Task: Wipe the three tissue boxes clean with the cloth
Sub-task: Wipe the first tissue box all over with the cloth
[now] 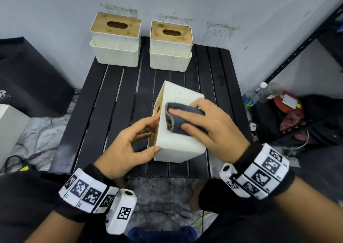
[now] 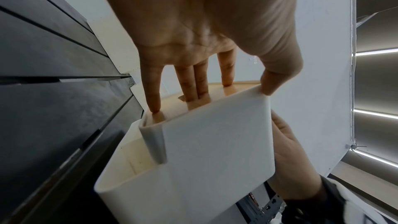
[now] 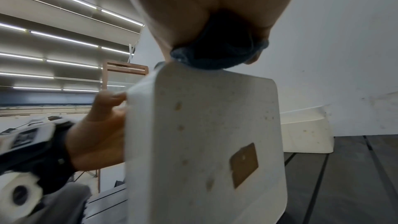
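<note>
A black slatted table [image 1: 115, 101] stands against a pale, stained wall [image 1: 241, 5]. At the table's far edge two white plastic tissue boxes with bamboo lids stand upright side by side, apart from each other: the far-left box [image 1: 116, 40] and the far-right box [image 1: 170, 46]. Each lid has an oval slot, and each box carries a shallow open tray on its near side. Small brownish specks dot the front of the far-right box.

Nearer than those two, about mid-table, a third white tissue box [image 1: 178, 131] is tipped on its side, its bamboo lid turned to the left and a broad white wall facing up. The right wrist view shows its underside spotted with tan flecks and bearing a brown rectangular patch.

The left hand [image 1: 128, 146] grasps this tipped box: the thumb hooks over the near top edge while the fingers [image 2: 193, 91] press against the bamboo lid. The right hand [image 1: 209, 126] is clenched over a folded dark blue-grey cloth [image 1: 178, 118], thumb and fingers pinning it flat on the box's upward wall.

To the right of the table, on the floor, a clear plastic bottle [image 1: 259, 92] lies beside an orange object [image 1: 285, 101].
</note>
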